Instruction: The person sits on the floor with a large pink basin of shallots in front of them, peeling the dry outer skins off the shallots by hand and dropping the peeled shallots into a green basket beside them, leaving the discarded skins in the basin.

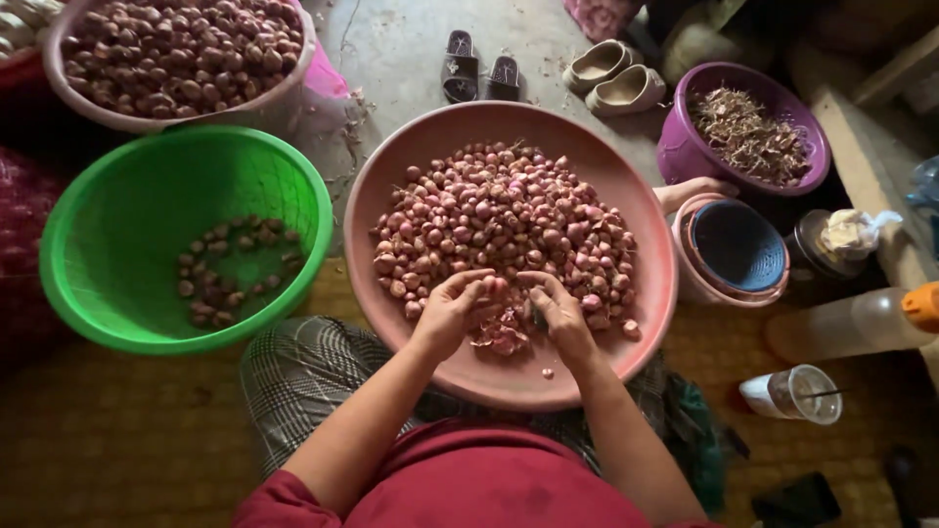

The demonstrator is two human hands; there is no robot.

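The shallot (509, 290) between my fingertips is small, light and firm, I judge, with a dry papery skin that slips and tears easily; pinching it at its two ends looks like the surest hold. My left hand (452, 311) and right hand (559, 311) are drawn together over it, fingers curled in, though whether each really clamps it I cannot tell. Loose peelings (501, 339) lie just below my hands. All this sits at the near edge of the shallot heap (504, 230) in the wide pink basin (391, 186) resting on my lap. To the left stands a green basket (117, 186) with a few shallots; beyond it is a full pale tub (93, 110). To the right is a purple bowl (680, 147) of dry trimmings.
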